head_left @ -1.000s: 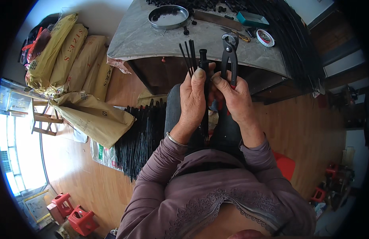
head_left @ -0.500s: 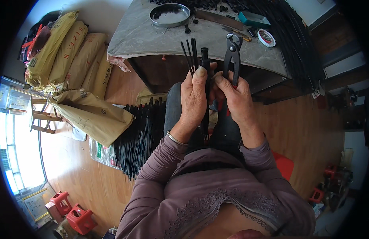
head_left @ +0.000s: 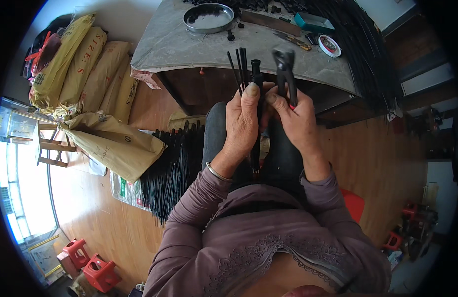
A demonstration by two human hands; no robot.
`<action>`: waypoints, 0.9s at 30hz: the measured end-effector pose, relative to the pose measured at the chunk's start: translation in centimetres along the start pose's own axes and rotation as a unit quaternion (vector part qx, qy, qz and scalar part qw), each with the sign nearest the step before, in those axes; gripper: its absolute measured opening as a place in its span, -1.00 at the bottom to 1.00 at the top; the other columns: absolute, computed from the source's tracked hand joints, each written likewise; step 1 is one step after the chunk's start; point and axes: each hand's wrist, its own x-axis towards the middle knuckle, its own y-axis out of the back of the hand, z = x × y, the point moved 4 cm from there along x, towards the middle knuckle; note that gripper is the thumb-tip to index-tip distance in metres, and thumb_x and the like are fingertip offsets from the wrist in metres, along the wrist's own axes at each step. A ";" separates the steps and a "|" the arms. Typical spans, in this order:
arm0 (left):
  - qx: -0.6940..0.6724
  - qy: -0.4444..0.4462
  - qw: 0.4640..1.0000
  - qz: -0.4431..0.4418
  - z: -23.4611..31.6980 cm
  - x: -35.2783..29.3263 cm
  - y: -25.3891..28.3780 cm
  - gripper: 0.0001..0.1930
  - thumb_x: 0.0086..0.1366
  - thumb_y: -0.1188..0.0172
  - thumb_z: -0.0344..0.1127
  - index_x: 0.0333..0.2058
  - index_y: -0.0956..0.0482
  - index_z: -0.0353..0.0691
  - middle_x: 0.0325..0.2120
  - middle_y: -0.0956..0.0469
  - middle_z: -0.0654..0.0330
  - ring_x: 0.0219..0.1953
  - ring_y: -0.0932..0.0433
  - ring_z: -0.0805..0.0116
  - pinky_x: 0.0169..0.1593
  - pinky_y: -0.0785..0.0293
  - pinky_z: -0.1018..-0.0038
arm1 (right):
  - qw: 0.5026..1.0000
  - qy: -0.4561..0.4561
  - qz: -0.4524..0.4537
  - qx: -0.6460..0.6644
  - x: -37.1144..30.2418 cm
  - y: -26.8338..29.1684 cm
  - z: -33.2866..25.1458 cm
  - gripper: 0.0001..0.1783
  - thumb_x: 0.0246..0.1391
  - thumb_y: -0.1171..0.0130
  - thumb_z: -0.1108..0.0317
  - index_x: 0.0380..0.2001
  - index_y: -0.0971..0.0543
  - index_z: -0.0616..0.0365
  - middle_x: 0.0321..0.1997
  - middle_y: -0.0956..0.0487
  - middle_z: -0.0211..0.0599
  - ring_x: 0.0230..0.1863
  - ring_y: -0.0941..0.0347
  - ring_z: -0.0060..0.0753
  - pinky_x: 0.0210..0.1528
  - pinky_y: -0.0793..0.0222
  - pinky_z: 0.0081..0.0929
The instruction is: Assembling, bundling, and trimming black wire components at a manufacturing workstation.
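Left hand (head_left: pixel 242 124) raised in front of the chest, grip clenched on a small bundle of thin black rods (head_left: pixel 240 63); rod tips fanned out above the thumb, lower ends hanging under the palm over the lap. Right hand (head_left: pixel 297 119) just beside, touching the left at the fingertips, grip clenched on black pliers (head_left: pixel 285 69) with heads up, jaws looking closed. One thicker black rod (head_left: pixel 256 74) upright between both hands; cannot tell which hand carries it. Behind the hands, grey desk (head_left: pixel 169 44) with round metal tray (head_left: pixel 209 19), teal box (head_left: pixel 314 22), small round tin (head_left: pixel 329 45) and many long black rods (head_left: pixel 367 54) at its right edge. On the floor at the left, another pile of black rods (head_left: pixel 173 168) near yellow sacks (head_left: pixel 85 69). Red stools (head_left: pixel 90 265) at lower left.
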 end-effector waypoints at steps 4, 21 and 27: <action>0.006 0.010 1.000 0.004 -0.4 -0.2 0.0 -0.44 0.42 0.18 0.11 -0.17 -0.54 -0.34 -0.72 -0.35 0.37 -0.70 -0.24 0.68 -0.63 -0.09 0.68 | 0.998 0.013 -0.015 -0.066 0.8 1.2 1.3 -0.79 0.17 -0.15 0.31 -0.24 -0.54 0.26 -0.60 -0.49 -0.45 -0.60 -0.32 -0.74 -0.53 -0.22 -0.69; -0.032 0.069 0.997 0.014 -1.1 0.6 0.1 -0.37 0.42 0.24 0.15 -0.26 -0.56 -0.39 -0.79 -0.32 0.35 -0.78 -0.21 0.64 -0.68 -0.09 0.65 | 0.997 0.013 0.000 -0.075 0.7 0.3 -0.8 -0.84 0.14 -0.18 0.34 -0.35 -0.56 0.24 -0.54 -0.52 -0.47 -0.53 -0.35 -0.73 -0.50 -0.27 -0.72; -0.053 0.082 0.995 0.003 -1.6 0.9 0.6 -0.36 0.42 0.27 0.16 -0.31 -0.54 -0.38 -0.82 -0.26 0.36 -0.80 -0.18 0.62 -0.69 -0.08 0.63 | 0.993 -0.088 -0.071 -0.035 -0.3 2.5 -1.5 -0.77 0.23 -0.05 0.28 -0.29 -0.47 0.26 -0.51 -0.50 -0.37 -0.59 -0.38 -0.66 -0.55 -0.30 -0.68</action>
